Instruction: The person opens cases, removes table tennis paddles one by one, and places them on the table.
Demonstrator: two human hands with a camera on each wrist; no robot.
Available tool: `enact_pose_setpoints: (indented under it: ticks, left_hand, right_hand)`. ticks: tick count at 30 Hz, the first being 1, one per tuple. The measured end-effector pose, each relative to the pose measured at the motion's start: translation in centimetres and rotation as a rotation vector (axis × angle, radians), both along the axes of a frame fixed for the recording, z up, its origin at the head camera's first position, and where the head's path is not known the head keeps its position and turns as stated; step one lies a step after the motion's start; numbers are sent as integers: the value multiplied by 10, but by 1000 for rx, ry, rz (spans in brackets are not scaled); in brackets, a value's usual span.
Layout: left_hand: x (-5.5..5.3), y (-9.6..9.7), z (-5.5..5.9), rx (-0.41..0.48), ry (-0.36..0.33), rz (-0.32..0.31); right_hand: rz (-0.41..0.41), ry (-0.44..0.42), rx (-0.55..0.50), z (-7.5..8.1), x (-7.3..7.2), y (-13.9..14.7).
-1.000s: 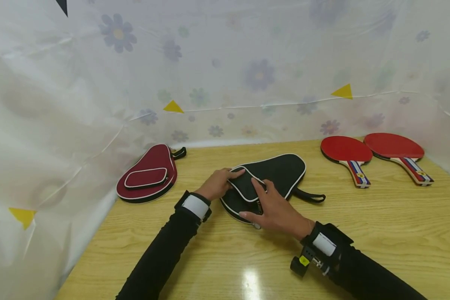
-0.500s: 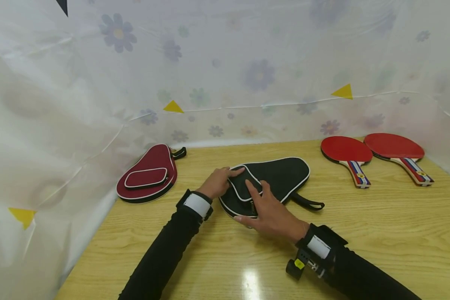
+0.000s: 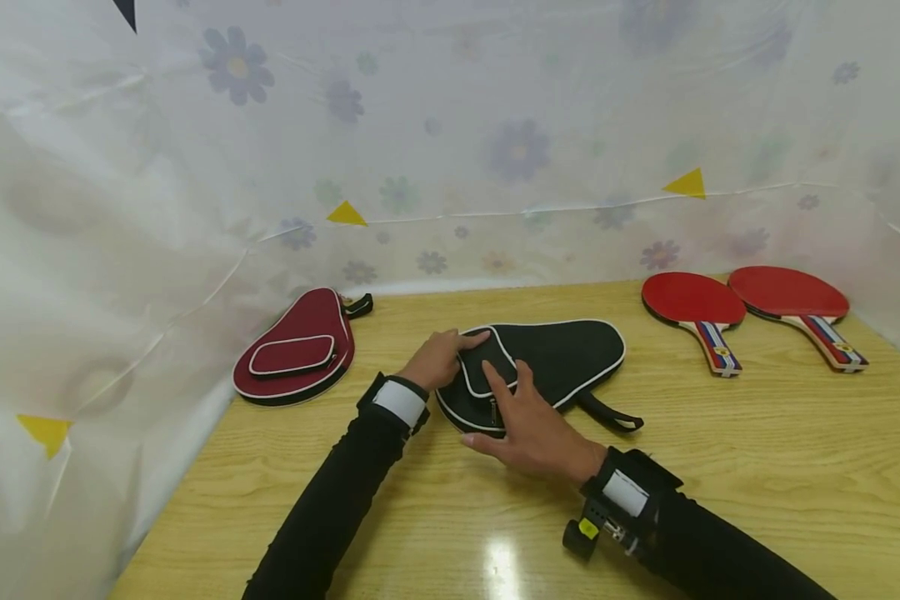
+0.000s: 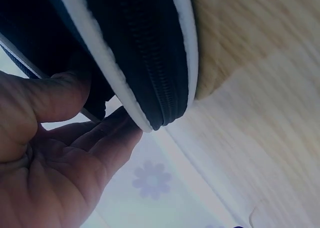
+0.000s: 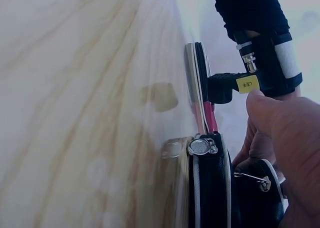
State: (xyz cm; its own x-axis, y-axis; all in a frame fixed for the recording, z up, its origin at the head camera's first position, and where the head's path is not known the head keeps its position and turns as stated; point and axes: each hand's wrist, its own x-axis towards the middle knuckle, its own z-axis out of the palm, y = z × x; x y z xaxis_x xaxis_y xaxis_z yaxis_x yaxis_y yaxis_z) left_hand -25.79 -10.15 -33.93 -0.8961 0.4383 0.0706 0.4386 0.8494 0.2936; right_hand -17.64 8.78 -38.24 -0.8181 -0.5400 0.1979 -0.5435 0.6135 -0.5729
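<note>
Holding black case [image 3: 570,354]: left hand [image 3: 437,360] | touching: right hand [image 3: 542,432] | contents hidden

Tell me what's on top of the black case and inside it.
On top of the black case is a white-edged pocket; the left hand and right hand reach over it. What's inside, if anything, cannot be seen: the case itself covers it.
</note>
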Motion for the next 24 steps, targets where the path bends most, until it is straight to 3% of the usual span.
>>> enact_pose_setpoints:
  ticks: [7, 15, 24]
  left_hand:
    - [-7, 2, -1, -24, -9, 16]
    - [-14, 6, 3, -52, 1, -14]
    - [-19, 7, 6, -34, -32, 20]
  right_hand:
    - [7, -23, -12, 3, 0, -4]
    - [-5, -46, -25, 3, -3, -9]
    - [-16, -91, -41, 4, -5, -14]
